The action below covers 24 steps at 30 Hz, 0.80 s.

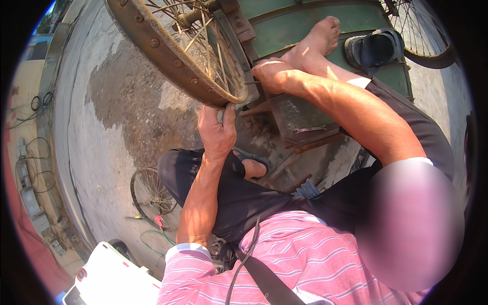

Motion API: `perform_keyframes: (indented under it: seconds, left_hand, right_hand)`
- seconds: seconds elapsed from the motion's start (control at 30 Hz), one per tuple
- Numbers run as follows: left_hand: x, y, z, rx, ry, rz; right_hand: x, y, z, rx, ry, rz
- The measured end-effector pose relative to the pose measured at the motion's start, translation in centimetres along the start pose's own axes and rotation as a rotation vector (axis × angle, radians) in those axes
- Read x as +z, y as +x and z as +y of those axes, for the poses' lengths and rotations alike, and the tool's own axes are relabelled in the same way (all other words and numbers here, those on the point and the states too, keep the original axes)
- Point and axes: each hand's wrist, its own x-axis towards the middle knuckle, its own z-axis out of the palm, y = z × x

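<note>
A rusty spoked wheel (pixel 175 58) with a bare, tyreless rim stands at the upper middle, beside the green metal cart bed (pixel 284 30). My left hand (pixel 217 131) grips the lower edge of its rim, thumb and fingers pressed against the metal. To the right of the wheel, my right hand (pixel 272 74) is closed by the frame bar at the hub side. A thin dark piece juts from its fingers toward the spokes, too small to name. One bare foot (pixel 319 40) rests on the cart bed just behind that hand.
A dark sandal (pixel 375 49) lies on the cart bed, and a wrench (pixel 309 129) on the metal plate below. Another spoked wheel (pixel 427 30) is at the far right. On the concrete at left are a loose wheel (pixel 152 192), a green hose (pixel 147 239) and a white box (pixel 117 277).
</note>
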Motion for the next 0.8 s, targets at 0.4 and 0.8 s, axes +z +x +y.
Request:
perform_keyframes:
  seconds: [0.4,0.8]
  left_hand:
    - [0.5,0.3,-1.8,0.004,0.095,-0.165]
    - [2.0,-0.7,-3.6,-0.023,0.112,-0.137]
  right_hand:
    - [0.5,0.2,0.6,0.034,-0.148,-0.006]
    - [-0.3,-0.4,0.7,0.010,-0.045,-0.028]
